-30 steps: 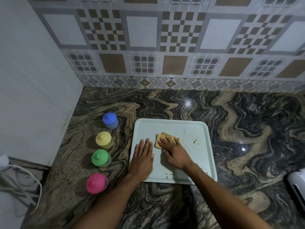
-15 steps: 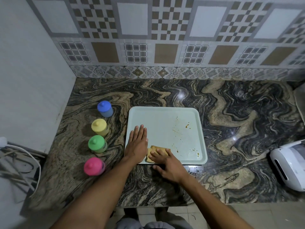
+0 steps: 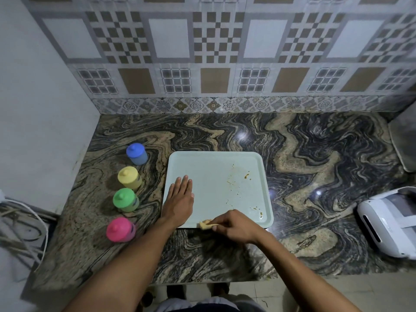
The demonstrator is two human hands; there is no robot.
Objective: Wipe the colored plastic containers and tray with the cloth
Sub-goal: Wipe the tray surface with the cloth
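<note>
A pale green tray (image 3: pixel 216 163) lies on the marble counter, with brown smears on its right half. My left hand (image 3: pixel 180 199) rests flat, fingers straight, on the tray's left part. My right hand (image 3: pixel 234 224) pinches a bunched yellow cloth (image 3: pixel 206 224) at the tray's near edge. Left of the tray stand a blue container (image 3: pixel 136 153), a yellow container (image 3: pixel 129 177), a green container (image 3: pixel 125 199) and a pink container (image 3: pixel 120 229) in a line, all lidded and upright.
A white appliance (image 3: pixel 389 221) sits at the counter's right edge. A grey object (image 3: pixel 405 143) stands at the far right. White cables (image 3: pixel 20 221) lie left of the counter, below a plain wall. Tiled wall runs behind.
My right hand drew the cloth from the tray's middle back to its near edge, where the cloth is now bunched. My left hand stayed flat on the tray. The camera view shifted back.
</note>
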